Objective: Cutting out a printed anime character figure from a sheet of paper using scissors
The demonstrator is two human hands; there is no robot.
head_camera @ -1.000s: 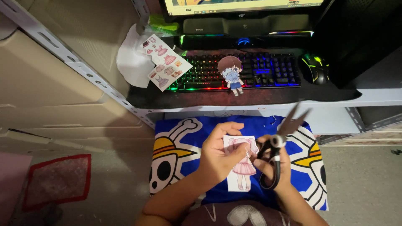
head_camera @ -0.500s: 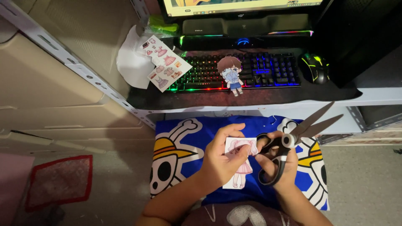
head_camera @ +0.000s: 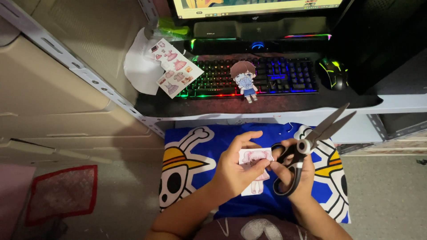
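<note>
Black scissors (head_camera: 307, 146) narrower than before, paper doll (head_camera: 254, 171) unmoved

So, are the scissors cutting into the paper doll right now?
No, the scissors in the right hand point up and away, with the blades clear of the paper doll.

The cloth (head_camera: 213, 138) is blue with white skulls in yellow hats, the scissors (head_camera: 307, 144) have black handles and grey blades, the paper doll (head_camera: 254, 171) is pink and white, and the keyboard (head_camera: 249, 75) glows in rainbow colours.
</note>
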